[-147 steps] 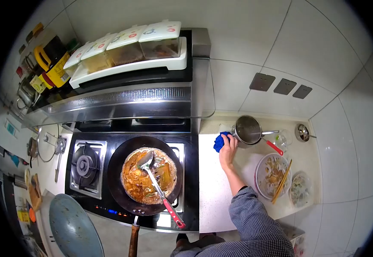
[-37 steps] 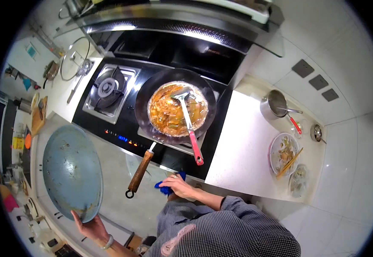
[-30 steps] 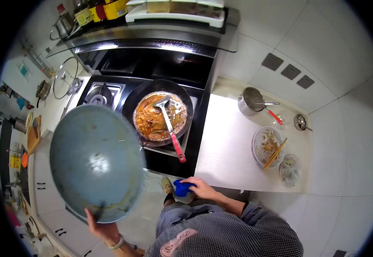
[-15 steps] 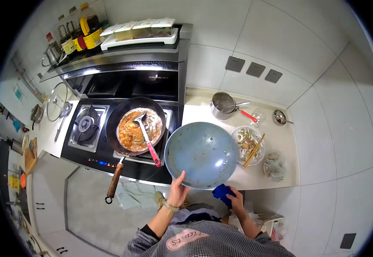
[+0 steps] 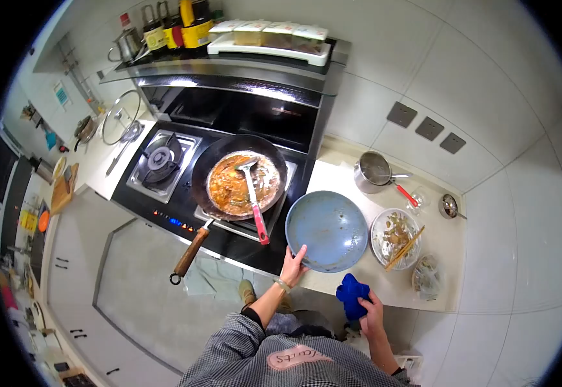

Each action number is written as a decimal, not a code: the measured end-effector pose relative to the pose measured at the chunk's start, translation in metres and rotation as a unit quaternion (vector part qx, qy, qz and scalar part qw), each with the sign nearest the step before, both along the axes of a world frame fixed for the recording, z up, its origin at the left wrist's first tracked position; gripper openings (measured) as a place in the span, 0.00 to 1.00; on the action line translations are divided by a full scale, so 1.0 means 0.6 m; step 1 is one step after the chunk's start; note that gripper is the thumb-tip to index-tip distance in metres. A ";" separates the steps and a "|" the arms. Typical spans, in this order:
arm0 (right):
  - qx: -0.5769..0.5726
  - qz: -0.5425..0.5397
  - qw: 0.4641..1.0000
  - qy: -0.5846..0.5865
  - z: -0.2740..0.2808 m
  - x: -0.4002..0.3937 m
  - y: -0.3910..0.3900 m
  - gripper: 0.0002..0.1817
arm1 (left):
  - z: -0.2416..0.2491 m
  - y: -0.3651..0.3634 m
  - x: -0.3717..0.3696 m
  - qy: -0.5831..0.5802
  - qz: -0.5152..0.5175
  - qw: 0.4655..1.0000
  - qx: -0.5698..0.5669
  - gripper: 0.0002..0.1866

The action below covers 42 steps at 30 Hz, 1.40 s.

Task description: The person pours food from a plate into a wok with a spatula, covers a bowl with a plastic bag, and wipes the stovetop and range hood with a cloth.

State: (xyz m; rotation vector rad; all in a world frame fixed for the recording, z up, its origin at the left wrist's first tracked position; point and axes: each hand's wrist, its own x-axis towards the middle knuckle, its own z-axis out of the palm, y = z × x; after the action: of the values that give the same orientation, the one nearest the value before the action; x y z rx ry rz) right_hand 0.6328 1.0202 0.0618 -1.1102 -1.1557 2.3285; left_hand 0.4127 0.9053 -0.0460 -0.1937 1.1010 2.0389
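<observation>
My left hand (image 5: pixel 292 264) grips the near rim of a large blue-grey plate (image 5: pixel 327 230) that rests on the white counter (image 5: pixel 384 284) just right of the stove. My right hand (image 5: pixel 371 309) holds a blue cloth (image 5: pixel 352 294) at the counter's front edge, below the plate. A black wok (image 5: pixel 239 177) with orange-brown food sits on the stove, a red-handled spatula (image 5: pixel 253 200) lying in it, its wooden handle (image 5: pixel 189 253) sticking out toward me.
On the counter right of the plate stand a bowl with chopsticks (image 5: pixel 395 237), a smaller dish (image 5: pixel 428 276), a steel saucepan (image 5: pixel 374 171) and a small ladle (image 5: pixel 449 206). A free gas burner (image 5: pixel 155 161) and glass lid (image 5: pixel 121 117) lie left. Seasoning boxes top the hood (image 5: pixel 271 35).
The plate came from my far left side, swung across in front of me and now sits on the counter. My right hand with the cloth dropped from the counter to its front edge.
</observation>
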 end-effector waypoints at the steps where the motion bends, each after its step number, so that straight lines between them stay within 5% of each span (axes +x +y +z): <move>1: 0.000 0.008 1.000 -0.002 0.010 -0.019 -0.001 0.26 | -0.008 0.000 -0.003 -0.002 0.008 1.000 0.000 0.30; 5: -0.051 0.088 0.994 0.049 0.049 -0.098 -0.031 0.26 | -0.001 -0.042 0.018 -0.033 -0.022 0.998 -0.051 0.25; 7: -0.069 0.113 0.988 0.079 0.057 -0.134 -0.059 0.28 | -0.002 -0.098 0.051 0.039 0.018 0.996 -0.083 0.25; 10: -0.067 0.171 0.980 0.082 0.016 -0.170 -0.115 0.29 | 0.138 -0.171 0.093 0.417 0.034 0.881 -0.223 0.27; 11: -0.059 0.192 0.975 0.095 0.005 -0.183 -0.142 0.29 | 0.119 -0.170 0.110 0.433 0.082 0.867 -0.233 0.27; 13: -0.099 0.309 0.941 0.093 0.035 -0.209 -0.188 0.29 | 0.112 -0.181 0.108 0.218 0.088 0.947 -0.218 0.27; 14: 0.069 0.372 0.919 0.107 0.005 -0.212 -0.188 0.30 | 0.133 -0.188 0.086 0.230 0.094 0.946 -0.208 0.27; 15: 0.069 0.378 0.917 0.108 0.006 -0.221 -0.188 0.30 | 0.125 -0.197 0.064 0.230 0.100 0.945 -0.209 0.27; 18: 0.133 0.380 0.915 0.025 0.015 -0.239 -0.175 0.26 | 0.075 -0.202 -0.003 0.463 0.176 0.773 -0.396 0.27; 19: 0.119 0.362 0.924 0.002 0.008 -0.240 -0.171 0.22 | 0.068 -0.197 -0.028 0.517 0.099 0.686 -0.501 0.30; 23: 0.101 0.353 0.928 -0.058 -0.002 -0.249 -0.179 0.17 | -0.052 -0.209 -0.083 0.717 -0.154 0.522 -0.436 0.28; 27: 0.072 0.298 0.945 -0.112 0.005 -0.275 -0.199 0.15 | -0.093 -0.285 -0.164 0.718 -0.170 0.533 -0.415 0.25; 28: 0.075 0.280 0.949 -0.125 0.005 -0.283 -0.207 0.14 | -0.116 -0.313 -0.200 0.586 -0.134 0.751 -0.273 0.25; 30: 0.074 0.247 0.958 -0.126 -0.002 -0.298 -0.223 0.14 | -0.104 -0.385 -0.282 0.568 -0.123 0.769 -0.265 0.27; 31: 0.075 0.210 0.967 -0.121 -0.007 -0.308 -0.239 0.14 | -0.058 -0.429 -0.331 0.695 -0.154 0.578 -0.400 0.28; 37: 0.058 0.080 0.983 -0.158 -0.010 -0.349 -0.362 0.13 | -0.049 -0.570 -0.564 0.707 -0.167 0.542 -0.423 0.28; 42: 0.053 -0.030 0.977 -0.204 0.003 -0.338 -0.481 0.13 | -0.073 -0.483 -0.743 0.732 -0.118 0.521 -0.423 0.27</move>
State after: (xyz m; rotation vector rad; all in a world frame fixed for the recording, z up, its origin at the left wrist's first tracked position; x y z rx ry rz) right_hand 0.4298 0.7319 0.0637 -1.6082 -1.3401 2.0200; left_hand -0.0333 0.6158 -0.0899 1.4017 2.8103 0.7934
